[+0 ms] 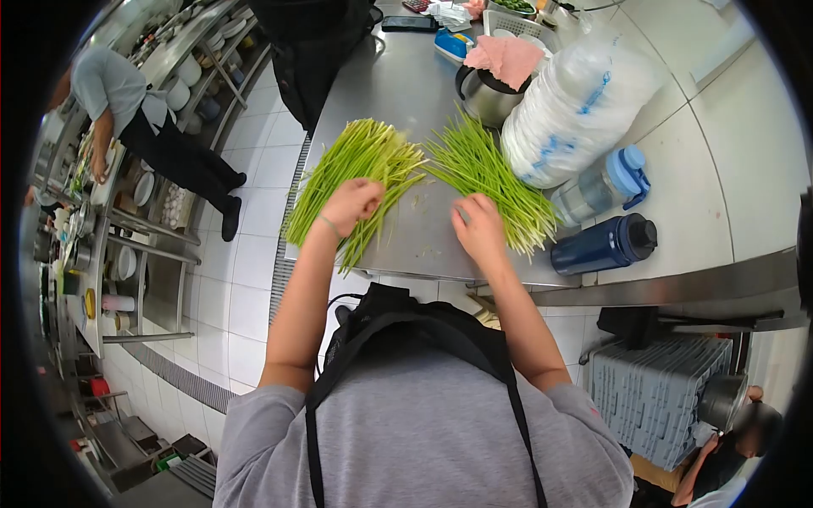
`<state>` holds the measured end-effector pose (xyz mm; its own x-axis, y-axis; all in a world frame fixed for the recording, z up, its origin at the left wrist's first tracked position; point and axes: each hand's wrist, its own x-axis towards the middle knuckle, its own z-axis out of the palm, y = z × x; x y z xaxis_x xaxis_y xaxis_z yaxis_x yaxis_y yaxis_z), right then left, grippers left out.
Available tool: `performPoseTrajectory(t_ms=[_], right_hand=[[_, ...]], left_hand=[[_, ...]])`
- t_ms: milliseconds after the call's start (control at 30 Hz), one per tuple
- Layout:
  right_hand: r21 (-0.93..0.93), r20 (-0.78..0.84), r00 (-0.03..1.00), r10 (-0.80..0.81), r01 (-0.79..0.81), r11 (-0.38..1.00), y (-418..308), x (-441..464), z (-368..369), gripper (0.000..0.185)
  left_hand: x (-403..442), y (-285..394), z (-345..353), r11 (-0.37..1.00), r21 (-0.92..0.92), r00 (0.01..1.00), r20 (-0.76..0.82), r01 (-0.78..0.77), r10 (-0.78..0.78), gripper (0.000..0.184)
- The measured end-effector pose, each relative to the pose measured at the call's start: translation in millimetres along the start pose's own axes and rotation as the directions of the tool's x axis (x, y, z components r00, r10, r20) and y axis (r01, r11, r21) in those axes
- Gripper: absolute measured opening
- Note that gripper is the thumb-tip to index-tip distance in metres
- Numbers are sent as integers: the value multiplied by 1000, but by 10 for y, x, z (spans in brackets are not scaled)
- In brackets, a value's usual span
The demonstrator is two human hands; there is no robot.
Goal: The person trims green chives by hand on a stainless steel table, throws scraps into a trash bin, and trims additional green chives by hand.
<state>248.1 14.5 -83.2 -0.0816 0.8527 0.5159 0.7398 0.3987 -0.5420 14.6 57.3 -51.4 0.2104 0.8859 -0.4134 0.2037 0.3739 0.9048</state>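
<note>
Two heaps of long, thin green stalks, like garlic chives, lie on a steel table. My left hand (356, 206) is closed over the lower part of the left heap (339, 161). Its fingers are curled together, and what they hold is too blurred to name. Beside the inner edge of the right heap (487, 165), my right hand (479, 222) has its fingers bent inward and its thumb near them. Anything inside that hand is hidden. Pale stalk ends of the right heap point toward me, to the lower right. Small scraps lie on the metal between the heaps.
Right of the heaps stand a plastic-wrapped stack (576, 110), a clear bottle (593, 188) and a dark blue bottle (601, 243). Behind are a steel jug (491, 97) with a pink cloth (506, 59) and a phone (415, 24). Another person (140, 102) works at left shelves.
</note>
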Motion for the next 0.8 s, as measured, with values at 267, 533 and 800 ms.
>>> performPoseTrajectory(t_ms=[267, 533, 800], right_hand=[[-10, 186, 968, -167, 172, 985, 81, 558, 671, 13], [263, 187, 946, -265, 211, 941, -144, 681, 412, 10], [340, -46, 946, -322, 318, 885, -220, 620, 320, 16]], left_hand=[[-128, -191, -320, 700, -696, 984, -60, -161, 167, 6], [-213, -42, -285, 853, -489, 977, -184, -183, 103, 21], [92, 166, 41, 943, 284, 984, 6, -175, 181, 22]])
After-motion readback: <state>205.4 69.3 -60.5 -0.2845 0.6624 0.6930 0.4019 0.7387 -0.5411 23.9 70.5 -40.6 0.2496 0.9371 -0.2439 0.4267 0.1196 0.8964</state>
